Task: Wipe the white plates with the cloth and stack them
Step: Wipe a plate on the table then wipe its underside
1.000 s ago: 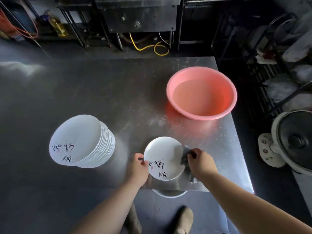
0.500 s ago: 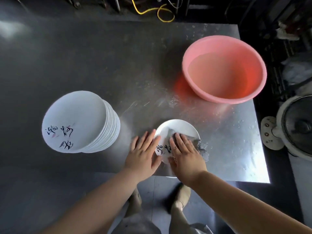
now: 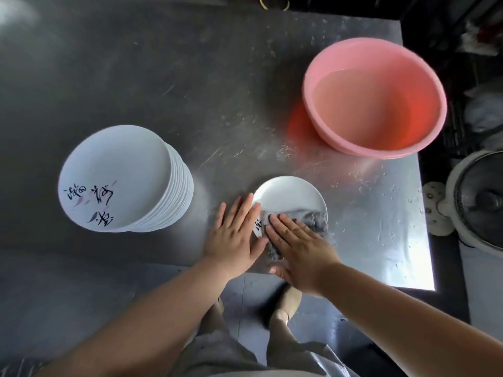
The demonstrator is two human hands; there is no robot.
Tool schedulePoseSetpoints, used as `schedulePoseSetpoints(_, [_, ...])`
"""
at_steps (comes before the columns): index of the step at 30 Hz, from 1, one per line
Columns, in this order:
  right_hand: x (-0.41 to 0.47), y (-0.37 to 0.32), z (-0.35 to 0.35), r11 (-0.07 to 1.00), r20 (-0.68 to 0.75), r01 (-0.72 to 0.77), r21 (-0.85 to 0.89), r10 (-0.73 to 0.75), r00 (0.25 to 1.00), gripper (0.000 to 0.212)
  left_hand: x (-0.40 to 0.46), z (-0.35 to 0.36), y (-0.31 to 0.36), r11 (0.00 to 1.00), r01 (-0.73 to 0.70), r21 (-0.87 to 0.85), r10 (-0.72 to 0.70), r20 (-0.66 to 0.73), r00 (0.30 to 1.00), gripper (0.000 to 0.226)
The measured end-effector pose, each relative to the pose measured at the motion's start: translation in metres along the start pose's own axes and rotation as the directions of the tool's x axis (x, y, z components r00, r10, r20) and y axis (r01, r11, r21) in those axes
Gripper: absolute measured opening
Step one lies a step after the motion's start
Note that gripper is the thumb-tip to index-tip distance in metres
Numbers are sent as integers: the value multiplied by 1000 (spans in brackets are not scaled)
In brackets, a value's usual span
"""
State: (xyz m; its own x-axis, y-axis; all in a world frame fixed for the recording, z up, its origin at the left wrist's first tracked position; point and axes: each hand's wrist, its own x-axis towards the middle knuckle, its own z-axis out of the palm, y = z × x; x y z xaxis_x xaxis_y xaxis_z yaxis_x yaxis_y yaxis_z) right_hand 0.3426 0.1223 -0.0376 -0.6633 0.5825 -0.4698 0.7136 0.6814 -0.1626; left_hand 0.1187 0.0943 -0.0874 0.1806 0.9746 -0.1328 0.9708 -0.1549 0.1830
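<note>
Bare tabletop (image 3: 168, 85) behind the plate (image 3: 288, 194), open for a hand. Blocked left of the plate by the stack (image 3: 122, 178), behind and right of it by the basin (image 3: 375, 104).

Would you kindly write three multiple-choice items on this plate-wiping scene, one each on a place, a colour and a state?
1. The stack of plates stands where from the single plate?
A. its left
B. its right
C. on it

2. What colour is the basin?
A. blue
B. pink
C. green

3. What does the right hand do?
A. hangs idle
B. grips the basin
C. presses the cloth flat on the plate

Key:
1 A, the stack is left of the plate.
2 B, its wall is pink.
3 C, straight fingers lie on the cloth.
</note>
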Motion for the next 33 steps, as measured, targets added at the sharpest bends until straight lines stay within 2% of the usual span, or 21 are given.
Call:
schedulePoseSetpoints(3, [22, 10, -18, 989, -26, -148, 2, 148, 989, 94, 1, 3, -2, 1000, 0, -1, 0, -9, 1000, 81])
schedulePoseSetpoints(5, [27, 8, -19, 981, -21, -190, 33, 190, 982, 95, 1, 3, -3, 1000, 2, 3, -2, -6, 1000, 82])
schedulePoseSetpoints(9, [-8, -1, 6, 998, 34, -21, -65, 23, 999, 96, 1, 2, -2, 1000, 11, 11, -11, -1, 1000, 79])
schedulePoseSetpoints(11, [-10, 9, 7, 996, 29, -2, -89, 5, 1000, 95, 1, 1, 0, 1000, 10, 13, -10, 1, 1000, 79])
schedulePoseSetpoints(15, [15, 29, -14, 973, -48, -229, -34, 227, 973, 95, 2, 0, -1, 1000, 13, 5, -13, -5, 1000, 81])
schedulePoseSetpoints(16, [16, 26, -13, 970, -47, -241, -16, 240, 970, 95, 2, 0, -1, 1000, 13, 2, -12, -7, 1000, 81])
schedulePoseSetpoints(21, [-17, 10, 10, 998, 43, -5, -67, 8, 999, 96, 1, 4, -2, 1000, 2, -11, -3, -40, 999, 80])
schedulePoseSetpoints(22, [-15, 17, 7, 997, 37, -15, -74, 18, 999, 94, 1, 4, -2, 1000, 5, -8, -5, -39, 999, 80])
schedulePoseSetpoints(26, [0, 31, -12, 966, -13, -251, -62, 251, 968, 96, 2, 5, -2, 1000, 21, -4, -21, -36, 999, 80])
schedulePoseSetpoints(28, [-4, 19, -7, 974, 12, -225, -29, 225, 974, 98, 2, 5, -2, 1000, 25, 7, -24, -31, 999, 80])
schedulePoseSetpoints(30, [-21, 8, 5, 993, 54, -114, -45, 116, 992, 98, 1, 5, -2, 1000, 23, 15, -23, -22, 999, 80])
schedulePoseSetpoints(33, [-34, 22, 9, 997, 50, -39, -62, 42, 998, 97, 2, 3, -1, 1000, 22, 16, -22, -17, 1000, 79])
